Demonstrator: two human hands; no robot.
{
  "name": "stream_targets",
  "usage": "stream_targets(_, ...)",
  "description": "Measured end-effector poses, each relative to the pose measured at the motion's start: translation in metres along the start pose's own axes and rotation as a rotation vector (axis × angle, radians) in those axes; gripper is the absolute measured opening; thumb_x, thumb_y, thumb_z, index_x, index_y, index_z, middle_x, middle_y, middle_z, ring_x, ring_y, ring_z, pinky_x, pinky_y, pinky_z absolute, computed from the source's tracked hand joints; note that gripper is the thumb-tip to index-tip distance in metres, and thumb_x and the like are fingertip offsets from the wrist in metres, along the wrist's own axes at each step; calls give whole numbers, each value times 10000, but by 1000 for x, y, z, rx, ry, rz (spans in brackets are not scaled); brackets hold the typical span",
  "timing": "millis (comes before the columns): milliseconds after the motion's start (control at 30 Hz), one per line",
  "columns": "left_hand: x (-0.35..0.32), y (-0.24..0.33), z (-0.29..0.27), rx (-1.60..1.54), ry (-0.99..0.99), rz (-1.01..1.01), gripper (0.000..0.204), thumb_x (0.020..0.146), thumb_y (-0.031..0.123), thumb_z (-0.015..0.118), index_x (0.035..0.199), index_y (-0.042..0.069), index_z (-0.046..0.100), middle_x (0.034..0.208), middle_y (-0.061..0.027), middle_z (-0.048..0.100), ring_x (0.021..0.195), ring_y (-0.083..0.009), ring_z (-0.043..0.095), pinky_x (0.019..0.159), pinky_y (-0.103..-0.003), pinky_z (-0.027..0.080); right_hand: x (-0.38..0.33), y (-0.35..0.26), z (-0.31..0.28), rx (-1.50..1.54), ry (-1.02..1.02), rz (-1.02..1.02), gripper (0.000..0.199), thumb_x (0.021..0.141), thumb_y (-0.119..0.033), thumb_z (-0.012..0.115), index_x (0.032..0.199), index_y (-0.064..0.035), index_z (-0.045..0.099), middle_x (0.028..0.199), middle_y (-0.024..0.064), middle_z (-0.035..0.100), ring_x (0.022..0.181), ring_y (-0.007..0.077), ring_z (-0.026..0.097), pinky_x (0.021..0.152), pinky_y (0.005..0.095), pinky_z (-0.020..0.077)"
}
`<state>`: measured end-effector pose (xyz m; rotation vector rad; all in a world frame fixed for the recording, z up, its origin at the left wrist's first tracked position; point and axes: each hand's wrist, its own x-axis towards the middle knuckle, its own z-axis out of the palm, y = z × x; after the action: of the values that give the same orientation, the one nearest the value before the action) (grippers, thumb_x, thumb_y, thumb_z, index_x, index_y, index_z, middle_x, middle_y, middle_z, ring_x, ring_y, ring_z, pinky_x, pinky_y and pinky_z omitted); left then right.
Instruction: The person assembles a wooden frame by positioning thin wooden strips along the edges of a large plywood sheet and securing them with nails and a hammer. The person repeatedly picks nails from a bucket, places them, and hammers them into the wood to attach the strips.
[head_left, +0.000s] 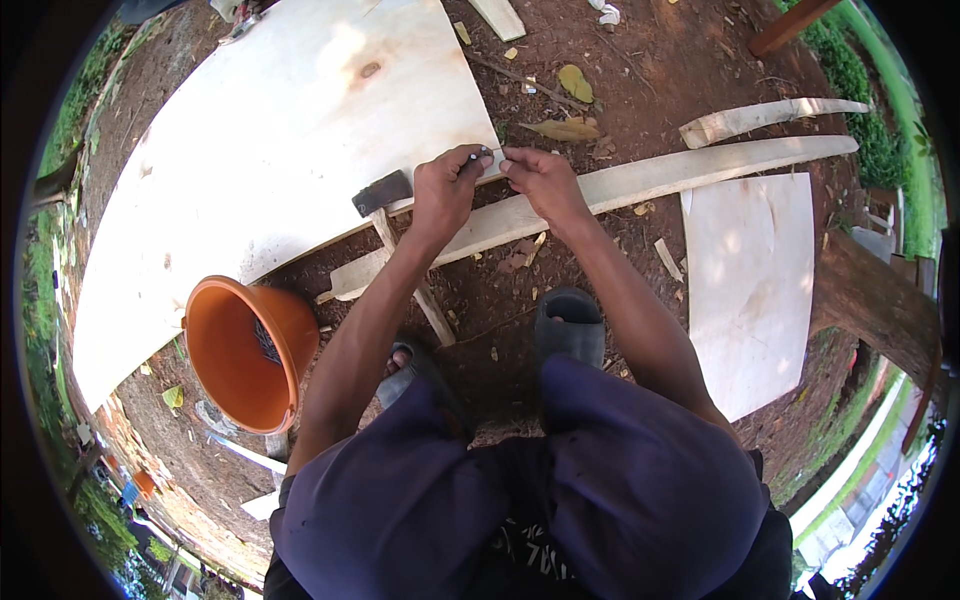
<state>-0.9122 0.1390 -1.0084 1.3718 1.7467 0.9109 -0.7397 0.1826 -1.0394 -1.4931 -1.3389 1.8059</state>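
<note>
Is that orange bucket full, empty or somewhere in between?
In between, nearer empty: the orange bucket has thin dark pieces low inside, and most of its visible inner wall is bare.

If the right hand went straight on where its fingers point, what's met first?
Likely the corner of the large pale board, right beside the right hand, with the left hand just beyond. Depth is unclear: it might pass over the edge.
</note>
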Motion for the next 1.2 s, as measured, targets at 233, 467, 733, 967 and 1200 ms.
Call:
stream_targets(233,2,-13,7,-5,41,133,198,953,186,675,1074,41,736,847,-140,726,719,-163,648,707,-317,521,-7,-8,1,-77,62,-8,388,966,-187,672,1304,1,639,1105,72,714,979,126,643,849,291,517)
stream_targets(467,4,-8,4,49,36,201,159,923,112,697,1030,-5,715,871,-205,705,704,-294,675,656,-377,515,-104,-9,55,-557,143,-517,228,929,-230,659,1049,-40,619,1020,146,593,913,329,644,761,408,538)
stream_targets(733,11,-4,-3,112,-92,10,237,953,246,685,1091,60,737,770,-97,703,656,-164,618,647,-331,495,-113,23,125,-922,-67,-707,539,843,-250,708,1232,56,495,1061,194,586,934,349,666,723,441,576)
stream_targets(967,17,13,-12,174,-210,19,235,973,220,641,1070,26,732,731,-75,665,661,-144,613,669,-312,506,-118,0,92,-584,-323,-217,445,835,-190,665,1111,81,444,1014,309,582,917,462,641,768,537,550)
stream_targets(1200,25,10,-15,-72,-303,-58,200,979,165,623,1016,-6,721,792,-37,679,715,-108,601,706,-283,514,-170,-31,3,-575,-495,-13,438,877,-229,630,1195,30,475,1006,300,635,952,475,643,860,531,487)
